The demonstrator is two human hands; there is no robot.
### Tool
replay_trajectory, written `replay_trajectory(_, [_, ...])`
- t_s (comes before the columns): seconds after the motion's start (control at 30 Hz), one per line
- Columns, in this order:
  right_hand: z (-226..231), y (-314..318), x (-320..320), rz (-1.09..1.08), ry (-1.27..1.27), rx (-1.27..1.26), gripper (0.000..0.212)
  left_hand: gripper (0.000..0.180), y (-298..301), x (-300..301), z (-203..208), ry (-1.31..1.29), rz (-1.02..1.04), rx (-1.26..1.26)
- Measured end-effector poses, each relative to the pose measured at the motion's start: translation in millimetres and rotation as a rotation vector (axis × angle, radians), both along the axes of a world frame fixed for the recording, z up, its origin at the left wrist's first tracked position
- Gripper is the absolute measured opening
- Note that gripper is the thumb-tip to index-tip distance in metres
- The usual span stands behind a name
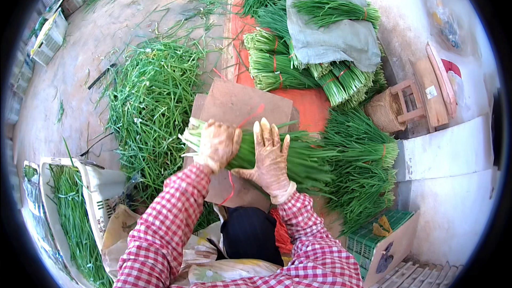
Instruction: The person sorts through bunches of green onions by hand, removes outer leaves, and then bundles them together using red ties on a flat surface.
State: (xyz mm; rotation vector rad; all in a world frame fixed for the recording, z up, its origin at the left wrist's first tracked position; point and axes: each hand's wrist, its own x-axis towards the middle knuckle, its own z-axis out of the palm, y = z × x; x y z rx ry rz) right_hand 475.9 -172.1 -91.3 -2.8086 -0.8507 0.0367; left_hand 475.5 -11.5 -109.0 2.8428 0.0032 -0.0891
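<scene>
A thick bundle of long green chives [312,162] lies crosswise on a brown board [245,101], its pale stem ends to the left. My left hand [217,145], in a soiled thin glove, is wrapped round the bundle near those pale ends. Flat on the leaves just to its right rests my right hand [268,162], also gloved, with its fingers spread. A red tie strip [253,115] runs beneath the chives; its other end shows on the board below them. The leaf tips on the right look blurred.
Loose chives [154,112] are heaped on the floor at left. Tied bundles [277,56] lie on orange sheeting, partly under a grey cloth [333,37]; more bundles [360,165] lie at right. A white crate [90,192], green crate [373,234] and wooden stool [418,98] stand around.
</scene>
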Motion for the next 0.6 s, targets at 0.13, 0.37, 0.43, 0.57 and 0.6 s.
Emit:
replay_trajectory(0.13, [-22,3,-9,0.059,0.048,-0.006,0.121,0.029,1,-13,-31,-0.318,-0.007,-0.016])
replay_trajectory(0.37, [5,9,9,0.053,0.123,-0.152,0.123,0.031,5,0,-33,-0.370,-0.002,0.053])
replay_trajectory(0.43, [26,15,5,0.026,0.126,-0.179,0.126,0.034,3,-1,-33,-0.287,0.038,0.047])
replay_trajectory(0.57, [-2,20,5,0.046,0.177,-0.083,0.126,0.041,4,-5,-24,-0.103,-0.003,0.078])
replay_trajectory(0.6, [-7,17,4,0.085,0.126,0.011,0.123,0.042,5,-10,-28,-0.150,-0.002,0.069])
